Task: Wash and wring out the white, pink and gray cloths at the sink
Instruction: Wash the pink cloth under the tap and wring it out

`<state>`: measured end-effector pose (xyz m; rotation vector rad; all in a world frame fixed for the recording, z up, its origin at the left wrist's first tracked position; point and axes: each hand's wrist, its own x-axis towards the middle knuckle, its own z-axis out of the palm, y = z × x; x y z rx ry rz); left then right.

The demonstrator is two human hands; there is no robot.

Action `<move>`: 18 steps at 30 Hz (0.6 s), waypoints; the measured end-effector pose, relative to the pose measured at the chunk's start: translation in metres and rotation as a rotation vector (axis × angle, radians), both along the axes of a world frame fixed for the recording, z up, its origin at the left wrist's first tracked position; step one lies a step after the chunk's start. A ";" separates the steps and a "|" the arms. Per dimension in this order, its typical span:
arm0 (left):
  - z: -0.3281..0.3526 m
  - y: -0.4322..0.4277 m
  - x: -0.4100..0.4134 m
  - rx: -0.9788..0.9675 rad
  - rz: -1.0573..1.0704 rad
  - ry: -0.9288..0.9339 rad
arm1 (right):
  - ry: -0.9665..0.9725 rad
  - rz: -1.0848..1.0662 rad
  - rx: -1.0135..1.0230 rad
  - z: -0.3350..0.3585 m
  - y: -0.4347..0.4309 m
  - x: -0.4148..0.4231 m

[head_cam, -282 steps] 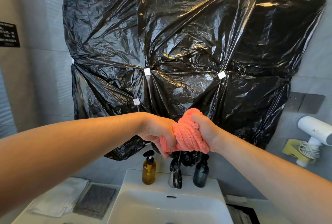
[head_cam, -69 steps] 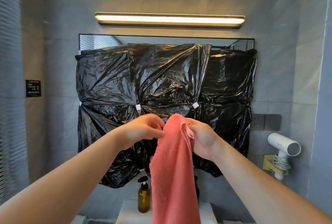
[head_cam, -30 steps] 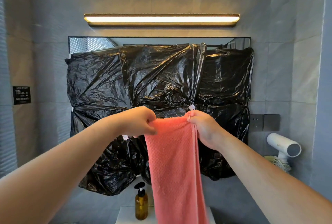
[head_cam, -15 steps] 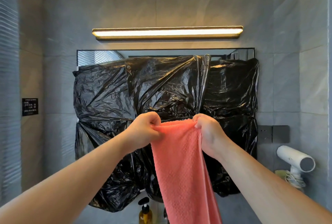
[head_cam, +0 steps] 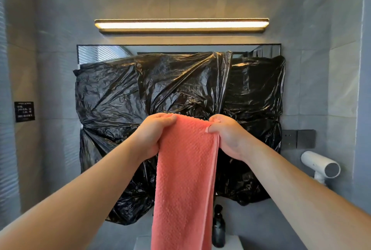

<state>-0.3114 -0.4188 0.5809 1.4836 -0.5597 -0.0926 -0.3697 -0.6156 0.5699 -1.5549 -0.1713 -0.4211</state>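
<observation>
One sign [head_cam: 24, 111], dark, on the wall at the left edge. One sheet of black plastic [head_cam: 112, 97], crumpled, across the middle of the frame. Left hand [head_cam: 155, 132], centre left, fingers clenched on the cloth's upper left corner. One cloth [head_cam: 185, 179], pink, centre, held up before the plastic, hanging straight down past the bottom edge. Right hand [head_cam: 226, 135], centre right, thumb and fingers pinching the upper right corner. One dark bottle [head_cam: 218, 227], lower centre, just beside the cloth's right edge. Two wall plates [head_cam: 298, 139], right. One white dryer [head_cam: 321, 166], below them.
</observation>
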 end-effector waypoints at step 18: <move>0.018 -0.009 0.007 -0.240 0.258 0.049 | 0.025 0.140 0.077 -0.056 0.022 0.005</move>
